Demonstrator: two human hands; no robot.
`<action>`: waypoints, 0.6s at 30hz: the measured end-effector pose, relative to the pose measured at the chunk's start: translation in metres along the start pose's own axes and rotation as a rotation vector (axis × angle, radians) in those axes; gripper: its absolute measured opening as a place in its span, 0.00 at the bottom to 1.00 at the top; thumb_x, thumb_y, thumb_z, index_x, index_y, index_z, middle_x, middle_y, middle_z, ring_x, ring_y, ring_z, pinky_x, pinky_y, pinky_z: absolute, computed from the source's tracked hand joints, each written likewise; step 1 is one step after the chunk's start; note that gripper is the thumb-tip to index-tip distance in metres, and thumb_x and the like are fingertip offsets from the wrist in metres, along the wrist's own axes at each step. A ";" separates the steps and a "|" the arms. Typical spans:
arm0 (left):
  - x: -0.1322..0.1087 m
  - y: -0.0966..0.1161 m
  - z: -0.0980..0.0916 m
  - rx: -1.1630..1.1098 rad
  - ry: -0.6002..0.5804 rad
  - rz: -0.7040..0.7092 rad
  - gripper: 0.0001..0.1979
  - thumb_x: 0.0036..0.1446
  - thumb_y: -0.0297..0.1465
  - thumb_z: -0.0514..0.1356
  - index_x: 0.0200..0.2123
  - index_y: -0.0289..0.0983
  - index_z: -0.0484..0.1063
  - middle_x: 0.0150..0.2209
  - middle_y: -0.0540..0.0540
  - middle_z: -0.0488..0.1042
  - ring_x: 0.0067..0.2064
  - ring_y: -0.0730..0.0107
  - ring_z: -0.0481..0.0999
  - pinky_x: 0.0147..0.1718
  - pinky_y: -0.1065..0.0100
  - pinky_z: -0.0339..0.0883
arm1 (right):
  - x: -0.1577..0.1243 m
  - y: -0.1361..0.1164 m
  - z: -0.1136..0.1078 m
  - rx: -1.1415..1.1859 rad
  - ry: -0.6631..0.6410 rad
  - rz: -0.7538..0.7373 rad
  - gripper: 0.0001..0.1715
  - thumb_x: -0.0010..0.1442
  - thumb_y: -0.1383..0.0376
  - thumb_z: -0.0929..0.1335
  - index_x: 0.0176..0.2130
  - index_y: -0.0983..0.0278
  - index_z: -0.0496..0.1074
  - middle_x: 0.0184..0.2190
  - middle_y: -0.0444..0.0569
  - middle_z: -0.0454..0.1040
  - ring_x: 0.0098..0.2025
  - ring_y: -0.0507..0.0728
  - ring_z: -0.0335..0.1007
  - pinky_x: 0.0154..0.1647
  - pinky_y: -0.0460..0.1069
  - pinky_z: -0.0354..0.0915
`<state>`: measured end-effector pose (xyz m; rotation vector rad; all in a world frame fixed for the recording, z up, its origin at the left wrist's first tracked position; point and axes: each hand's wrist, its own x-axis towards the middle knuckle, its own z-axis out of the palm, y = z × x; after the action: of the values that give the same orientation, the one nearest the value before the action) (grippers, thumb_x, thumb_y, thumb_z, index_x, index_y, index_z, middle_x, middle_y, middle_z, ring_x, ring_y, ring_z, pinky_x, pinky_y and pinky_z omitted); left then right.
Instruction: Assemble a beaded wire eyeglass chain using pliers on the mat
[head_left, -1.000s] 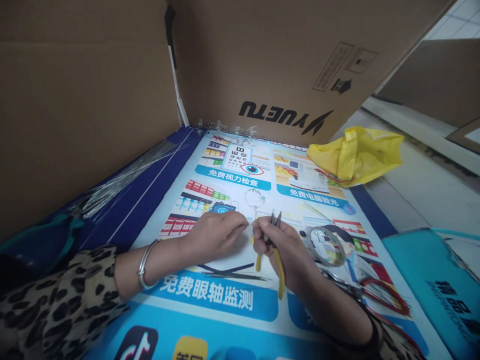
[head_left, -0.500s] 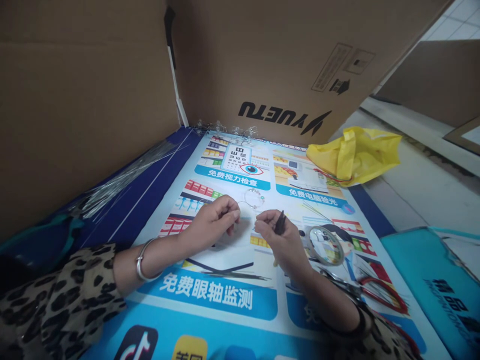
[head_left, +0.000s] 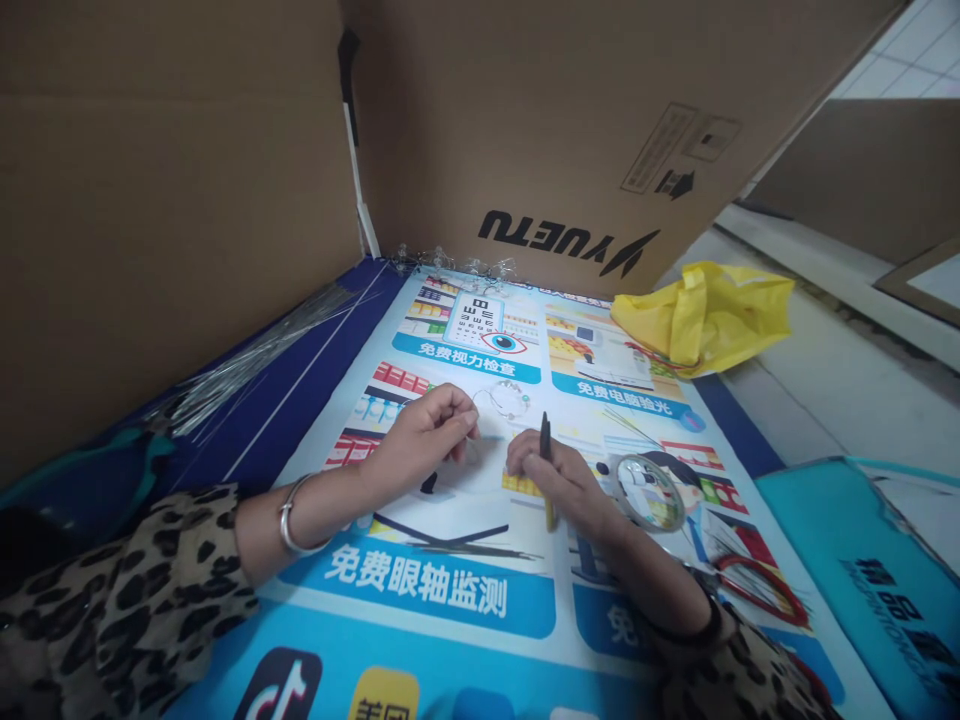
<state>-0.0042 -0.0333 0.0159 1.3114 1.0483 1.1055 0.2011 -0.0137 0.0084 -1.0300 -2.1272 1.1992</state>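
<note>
My left hand (head_left: 431, 430) is closed in a pinch, thumb against the bent fingers. From it a fine wire (head_left: 480, 398) curves toward a ring of clear beads (head_left: 513, 400) with one greenish bead, lying just beyond the fingertips. My right hand (head_left: 562, 475), a little to the right, is closed around a slim pointed tool (head_left: 545, 438). Its dark tip stands above the fingers and a yellowish end shows below. Whether the right fingertips also pinch something is too small to tell. A roll of clear tape (head_left: 679, 512) lies beside my right wrist.
Red-handled scissors (head_left: 765, 590) lie near my right forearm. At the back are a yellow bag (head_left: 705, 320) and clear beaded wire pieces (head_left: 450, 264). A bundle of thin wires (head_left: 259, 355) lies left, a turquoise pouch (head_left: 832, 560) right. Cardboard (head_left: 570, 130) walls the far side.
My right hand has turned, so the tool now stands more upright, with its yellowish end showing below. The left hand stays nearly in place.
</note>
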 end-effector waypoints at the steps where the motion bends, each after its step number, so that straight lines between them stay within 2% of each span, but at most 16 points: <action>1: 0.000 0.000 0.000 -0.012 0.004 0.003 0.06 0.57 0.33 0.54 0.31 0.37 0.61 0.27 0.52 0.69 0.22 0.81 0.66 0.22 0.75 0.60 | -0.001 -0.002 0.000 -0.057 0.043 0.043 0.19 0.60 0.54 0.58 0.28 0.63 0.66 0.29 0.46 0.68 0.34 0.53 0.63 0.37 0.49 0.60; 4: 0.000 -0.001 -0.001 -0.044 0.009 0.002 0.06 0.57 0.33 0.54 0.32 0.36 0.61 0.28 0.52 0.69 0.23 0.81 0.66 0.23 0.75 0.60 | -0.004 -0.007 0.004 -0.151 0.127 0.127 0.17 0.58 0.53 0.60 0.29 0.63 0.65 0.27 0.44 0.68 0.31 0.53 0.63 0.34 0.48 0.59; 7: 0.000 -0.002 -0.001 -0.052 0.009 0.005 0.07 0.57 0.34 0.54 0.31 0.36 0.61 0.28 0.52 0.69 0.23 0.81 0.66 0.23 0.75 0.60 | -0.008 -0.007 0.010 -0.162 0.132 0.090 0.15 0.55 0.53 0.63 0.30 0.62 0.64 0.26 0.43 0.68 0.30 0.52 0.63 0.33 0.47 0.59; 11: 0.000 -0.002 -0.002 -0.082 0.010 0.005 0.07 0.59 0.34 0.53 0.33 0.36 0.62 0.30 0.50 0.71 0.24 0.81 0.67 0.23 0.75 0.60 | -0.010 -0.003 0.016 -0.128 0.202 0.100 0.17 0.59 0.53 0.60 0.29 0.62 0.64 0.25 0.43 0.67 0.28 0.51 0.62 0.31 0.46 0.59; 14: -0.001 -0.002 -0.001 -0.174 -0.071 -0.005 0.07 0.60 0.34 0.53 0.33 0.36 0.61 0.38 0.46 0.73 0.27 0.79 0.70 0.23 0.76 0.60 | -0.009 -0.005 0.019 -0.126 0.166 0.109 0.18 0.60 0.53 0.58 0.29 0.62 0.64 0.24 0.42 0.65 0.27 0.50 0.61 0.28 0.46 0.58; 16: -0.003 -0.002 0.001 -0.279 -0.169 -0.014 0.08 0.60 0.34 0.52 0.32 0.36 0.60 0.44 0.43 0.72 0.29 0.77 0.72 0.23 0.75 0.61 | -0.007 -0.010 0.020 -0.170 0.117 0.074 0.18 0.60 0.53 0.59 0.28 0.63 0.63 0.23 0.41 0.64 0.26 0.50 0.60 0.27 0.45 0.57; 18: -0.004 -0.003 0.002 -0.386 -0.256 -0.045 0.07 0.60 0.33 0.53 0.31 0.36 0.60 0.45 0.42 0.72 0.30 0.76 0.73 0.24 0.74 0.63 | -0.005 -0.017 0.022 -0.204 0.051 0.003 0.17 0.60 0.53 0.60 0.29 0.63 0.65 0.24 0.42 0.65 0.27 0.50 0.60 0.29 0.45 0.57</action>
<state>-0.0028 -0.0372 0.0128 1.0772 0.6341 1.0149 0.1822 -0.0346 0.0125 -1.1380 -2.2431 0.9609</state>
